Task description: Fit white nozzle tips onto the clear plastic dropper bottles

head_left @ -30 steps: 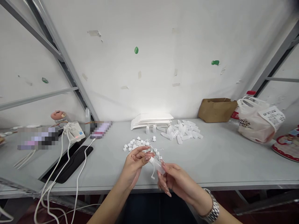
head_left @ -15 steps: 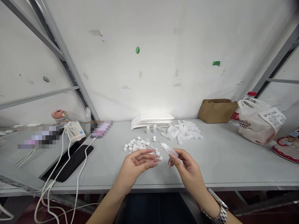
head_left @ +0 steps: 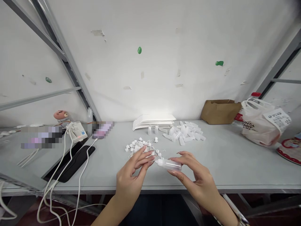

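Note:
Between the thumb and fingers of my right hand [head_left: 194, 177] lies a small translucent squeeze bottle [head_left: 172, 165], held on its side. Its white cap [head_left: 160, 162] and thin needle tip point left. My left hand [head_left: 133, 172] is closed in a pinch at the tip; what its fingertips hold, if anything, is too small to make out. Behind the left fingers a pile of white needle caps [head_left: 138, 145] is partly hidden. Two capped bottles [head_left: 156, 129] stand upright farther back. To their right is a heap of uncapped translucent bottles [head_left: 185, 131].
White flat sheets [head_left: 152, 121] are stacked against the wall. At the back right are a brown box [head_left: 219, 112] and a plastic bag [head_left: 260, 125]. White cables [head_left: 80, 175], a black case-like object [head_left: 77, 164] and a power strip [head_left: 77, 131] occupy the left side.
The bottle in my right hand has swung from a slant to nearly level and come lower. My left hand has turned, its fingertips now closed at the needle tip.

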Demonstrator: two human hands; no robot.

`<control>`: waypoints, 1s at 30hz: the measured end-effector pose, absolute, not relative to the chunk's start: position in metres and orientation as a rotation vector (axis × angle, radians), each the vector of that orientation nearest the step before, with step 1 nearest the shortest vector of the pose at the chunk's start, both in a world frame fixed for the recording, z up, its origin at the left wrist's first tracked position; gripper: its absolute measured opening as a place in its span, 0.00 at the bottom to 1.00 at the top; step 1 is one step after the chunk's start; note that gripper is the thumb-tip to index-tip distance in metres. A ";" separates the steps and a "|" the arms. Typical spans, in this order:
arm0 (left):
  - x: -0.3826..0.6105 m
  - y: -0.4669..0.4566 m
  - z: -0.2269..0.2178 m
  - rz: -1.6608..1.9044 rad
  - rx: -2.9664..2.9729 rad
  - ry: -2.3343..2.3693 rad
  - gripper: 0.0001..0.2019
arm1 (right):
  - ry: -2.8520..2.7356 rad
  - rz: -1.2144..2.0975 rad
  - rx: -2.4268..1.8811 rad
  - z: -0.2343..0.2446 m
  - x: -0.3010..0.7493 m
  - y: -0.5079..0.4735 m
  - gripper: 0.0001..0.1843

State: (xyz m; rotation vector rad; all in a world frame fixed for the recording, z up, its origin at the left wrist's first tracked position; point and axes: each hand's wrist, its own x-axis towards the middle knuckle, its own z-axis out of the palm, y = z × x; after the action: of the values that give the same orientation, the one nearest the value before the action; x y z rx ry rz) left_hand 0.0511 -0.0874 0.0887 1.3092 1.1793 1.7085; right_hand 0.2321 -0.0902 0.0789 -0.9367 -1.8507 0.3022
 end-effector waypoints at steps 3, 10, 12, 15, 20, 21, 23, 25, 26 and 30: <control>0.054 -0.090 0.089 1.711 1.284 1.175 0.22 | -1.908 0.256 -0.910 0.078 0.231 -0.090 0.13; 0.053 -0.090 0.087 1.704 1.315 1.182 0.21 | -1.941 0.230 -0.937 0.075 0.230 -0.092 0.13; 0.053 -0.089 0.086 1.718 1.287 1.168 0.21 | -1.947 0.223 -0.949 0.074 0.230 -0.092 0.13; 0.054 -0.089 0.086 1.711 1.284 1.176 0.21 | -1.945 0.212 -0.938 0.074 0.230 -0.091 0.14; 0.054 -0.088 0.084 1.700 1.302 1.164 0.20 | -1.963 0.198 -0.919 0.075 0.230 -0.089 0.14; 0.054 -0.088 0.084 1.702 1.305 1.160 0.20 | -1.971 0.196 -0.917 0.075 0.230 -0.089 0.14; 0.053 -0.087 0.083 1.694 1.325 1.162 0.20 | -1.980 0.192 -0.910 0.075 0.230 -0.089 0.15; 0.052 -0.086 0.081 1.668 1.369 1.177 0.20 | -1.985 0.194 -0.914 0.074 0.230 -0.089 0.15; 0.051 -0.086 0.080 1.651 1.394 1.187 0.20 | -1.985 0.195 -0.920 0.074 0.230 -0.090 0.14; 0.049 -0.085 0.078 1.609 1.464 1.216 0.20 | -1.994 0.185 -0.933 0.074 0.230 -0.090 0.14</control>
State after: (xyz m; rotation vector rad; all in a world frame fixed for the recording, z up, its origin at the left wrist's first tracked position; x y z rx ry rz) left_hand 0.0489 -0.0847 0.0783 1.4637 1.2163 1.6086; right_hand 0.2299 -0.0896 0.0737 -0.9329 -1.9941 0.1854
